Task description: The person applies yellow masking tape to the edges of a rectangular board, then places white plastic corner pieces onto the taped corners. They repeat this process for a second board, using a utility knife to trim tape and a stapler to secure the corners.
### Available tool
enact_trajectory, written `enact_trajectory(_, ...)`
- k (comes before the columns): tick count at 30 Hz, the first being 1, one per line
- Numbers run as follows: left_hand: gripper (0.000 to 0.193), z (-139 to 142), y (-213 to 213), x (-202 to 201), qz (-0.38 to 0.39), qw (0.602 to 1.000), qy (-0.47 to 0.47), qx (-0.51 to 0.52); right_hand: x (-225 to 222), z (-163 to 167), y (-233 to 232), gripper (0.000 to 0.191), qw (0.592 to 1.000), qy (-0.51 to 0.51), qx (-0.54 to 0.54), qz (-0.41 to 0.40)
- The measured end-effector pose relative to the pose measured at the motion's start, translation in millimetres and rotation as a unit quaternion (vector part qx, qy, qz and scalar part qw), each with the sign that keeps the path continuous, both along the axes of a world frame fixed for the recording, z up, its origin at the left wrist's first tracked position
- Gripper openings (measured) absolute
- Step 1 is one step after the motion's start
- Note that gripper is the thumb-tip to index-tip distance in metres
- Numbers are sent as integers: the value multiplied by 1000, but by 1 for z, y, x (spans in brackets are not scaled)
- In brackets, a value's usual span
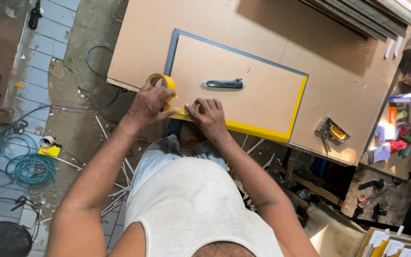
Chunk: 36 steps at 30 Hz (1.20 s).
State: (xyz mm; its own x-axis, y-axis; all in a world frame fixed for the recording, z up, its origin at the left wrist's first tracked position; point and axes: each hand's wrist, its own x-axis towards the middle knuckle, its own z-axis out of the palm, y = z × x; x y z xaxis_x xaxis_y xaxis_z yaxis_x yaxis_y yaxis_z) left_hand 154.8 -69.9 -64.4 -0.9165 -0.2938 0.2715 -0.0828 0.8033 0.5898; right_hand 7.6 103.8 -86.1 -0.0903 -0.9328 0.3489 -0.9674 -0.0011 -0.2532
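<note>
Gripping a roll of yellow tape [160, 82], the left hand [149, 105] has its fingers curled around the near side of the roll, which stands at the near left corner of a framed board [234, 102]. A strip of tape runs from the roll along the board's near edge, and the right hand [209, 116] lies flat on it just beside the left, its fingers close together and pressed down on the strip. Yellow tape already covers the near edge and the right edge of the frame; the left and far edges show grey.

On the middle of the board lies a dark utility knife [224, 84], well apart from both hands. The framed board rests on a larger brown sheet [338, 71] that serves as a worktable. To the right on that sheet, near its near edge, sits a staple gun [331, 132]. On the floor to the left lie a coiled teal hose [27, 166] and scattered white strips [115, 192].
</note>
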Motion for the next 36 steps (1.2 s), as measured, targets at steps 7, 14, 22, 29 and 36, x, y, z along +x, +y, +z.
enact_trajectory(7, 66, -9, 4, -17, -39, 992, -41, -115, -14, -7, 32, 39, 998, 44, -9, -36)
enact_trajectory(14, 55, -17, 0, -19, -64, 993, -66, -80, -97, -28, 141, 38, 985, 158, 10, -71)
enact_trajectory(22, 45, -11, 3, -25, -97, 990, -73, -74, -170, -15, 261, 48, 953, 244, 119, -137)
enact_trajectory(29, 48, -2, 7, -27, -95, 991, -72, -55, -157, -17, 218, 43, 963, 248, 73, -80)
enact_trajectory(36, 49, 2, 11, -25, -86, 992, -65, -57, -61, -23, 70, 46, 986, 155, 7, 60)
